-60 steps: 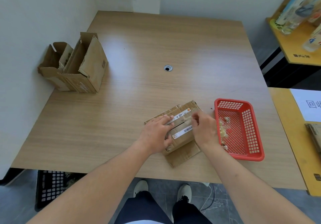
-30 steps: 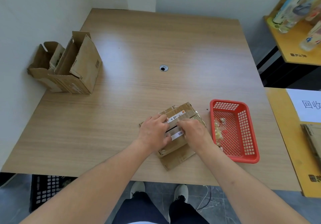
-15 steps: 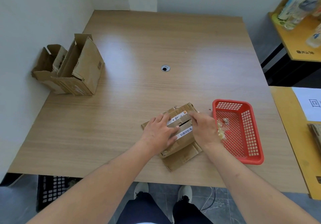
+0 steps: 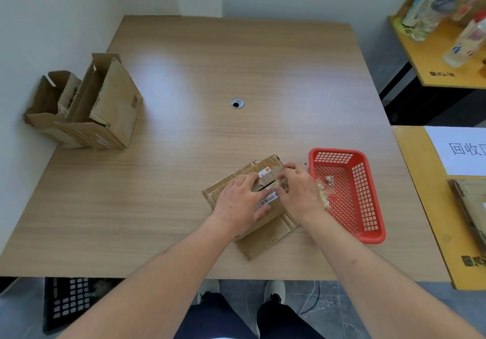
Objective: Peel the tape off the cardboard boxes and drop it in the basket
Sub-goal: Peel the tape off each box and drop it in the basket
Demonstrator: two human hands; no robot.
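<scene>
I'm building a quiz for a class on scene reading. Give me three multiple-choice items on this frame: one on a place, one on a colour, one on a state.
1. Where is the basket relative to the flattened cardboard box?
A. On the person's right of it
B. On the person's left of it
C. On top of it

2. What colour is the basket?
A. Blue
B. Red
C. White

3. What does the basket hold?
A. Nothing
B. A stack of boxes
C. Crumpled tape scraps

Answers:
1 A: the basket sits right of the flattened cardboard box, beyond the right hand.
2 B: its mesh walls are red.
3 C: crumpled tape scraps lie inside, while the left hand presses the box.
</scene>
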